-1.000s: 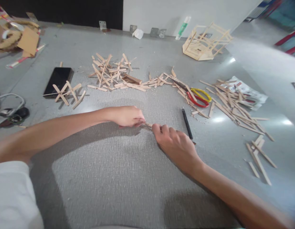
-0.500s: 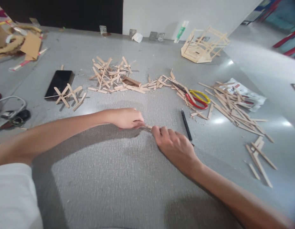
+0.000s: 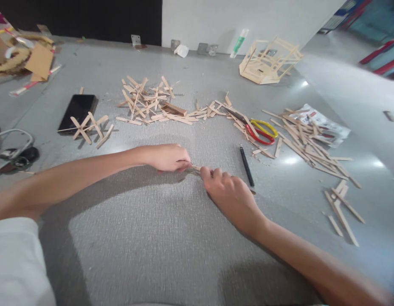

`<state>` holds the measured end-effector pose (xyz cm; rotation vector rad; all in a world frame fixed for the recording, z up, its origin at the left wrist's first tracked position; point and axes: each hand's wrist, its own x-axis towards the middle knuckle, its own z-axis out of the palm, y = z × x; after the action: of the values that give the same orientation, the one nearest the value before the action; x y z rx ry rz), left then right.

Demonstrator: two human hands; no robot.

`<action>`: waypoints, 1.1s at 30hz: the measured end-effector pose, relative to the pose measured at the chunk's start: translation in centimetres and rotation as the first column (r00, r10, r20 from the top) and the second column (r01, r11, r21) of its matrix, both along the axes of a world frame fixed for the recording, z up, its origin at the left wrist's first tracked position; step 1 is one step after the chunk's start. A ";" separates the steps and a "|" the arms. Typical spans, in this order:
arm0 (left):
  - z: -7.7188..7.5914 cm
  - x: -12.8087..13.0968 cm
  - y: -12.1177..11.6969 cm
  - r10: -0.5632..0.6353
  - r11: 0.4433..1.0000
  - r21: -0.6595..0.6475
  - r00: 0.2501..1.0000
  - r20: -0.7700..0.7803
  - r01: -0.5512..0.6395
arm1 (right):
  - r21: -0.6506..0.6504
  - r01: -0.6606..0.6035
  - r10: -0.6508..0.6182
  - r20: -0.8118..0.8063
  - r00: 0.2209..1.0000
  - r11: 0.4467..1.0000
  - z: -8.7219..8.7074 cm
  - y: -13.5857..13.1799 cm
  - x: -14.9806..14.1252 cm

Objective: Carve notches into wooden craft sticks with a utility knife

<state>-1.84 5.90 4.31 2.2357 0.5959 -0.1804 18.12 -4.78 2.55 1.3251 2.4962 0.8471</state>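
Note:
Between my two hands a thin wooden craft stick [image 3: 196,168] is stretched just above the grey table [image 3: 146,238]. My left hand [image 3: 170,157] is closed in a pinch on its left end. Around its right end my right hand [image 3: 230,191] is closed, knuckles up; the fingers hide that end, and I cannot tell if more than one stick is there. To the right of my right hand lies a black pen [image 3: 246,165]. Scissors with red and yellow handles [image 3: 260,131] rest on loose sticks beyond it.
Craft sticks lie heaped at the back [image 3: 146,100] and at the right [image 3: 308,136]. A stick frame [image 3: 263,63] stands at the back right. Crossed sticks [image 3: 84,126] lean over a black phone [image 3: 77,111] at the left, near a cable [image 3: 28,134]. Cardboard [image 3: 40,61] lies back left.
Both hands keep the same grip on the stick. The whole view has shifted very slightly, with things appearing a little further left; nothing else has visibly moved.

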 end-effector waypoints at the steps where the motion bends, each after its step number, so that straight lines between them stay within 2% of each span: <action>1: 0.0 0.0 0.0 0.000 1.000 -0.001 1.000 -0.007 0.000 | 0.011 0.008 -0.008 0.011 1.000 1.000 0.0 -0.1 -0.1; 4: 0.2 0.2 -0.3 0.005 1.000 0.031 1.000 -0.030 -0.004 | 0.047 0.042 -0.043 0.031 0.999 0.998 -0.2 -0.2 -0.4; 10: 0.2 0.6 -0.9 0.015 0.975 0.223 1.000 0.019 -0.019 | 0.110 0.117 -0.125 0.067 0.990 0.987 -0.5 -0.6 -1.0; 14: 0.2 0.5 -1.2 0.016 0.974 0.225 0.999 0.028 -0.021 | 0.142 0.125 -0.139 0.096 0.986 0.982 -0.5 -0.8 -1.2; 20: 0.0 0.4 -1.3 -0.001 0.970 0.243 0.999 0.054 -0.012 | 0.105 0.154 -0.162 0.065 0.985 0.982 -0.5 -0.9 -1.2; 29: -0.2 0.2 -1.3 -0.015 0.969 0.246 0.998 0.060 -0.001 | 0.148 0.161 -0.174 0.079 0.982 0.976 -0.6 -1.0 -1.4; 33: -0.2 0.2 -1.3 -0.009 0.971 0.239 0.998 0.065 -0.007 | 0.122 0.180 -0.190 0.071 0.979 0.976 -0.5 -1.0 -1.3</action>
<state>-1.65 4.55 4.10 2.4640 0.6082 -0.0365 16.78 -5.79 2.07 1.4996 2.2495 0.9924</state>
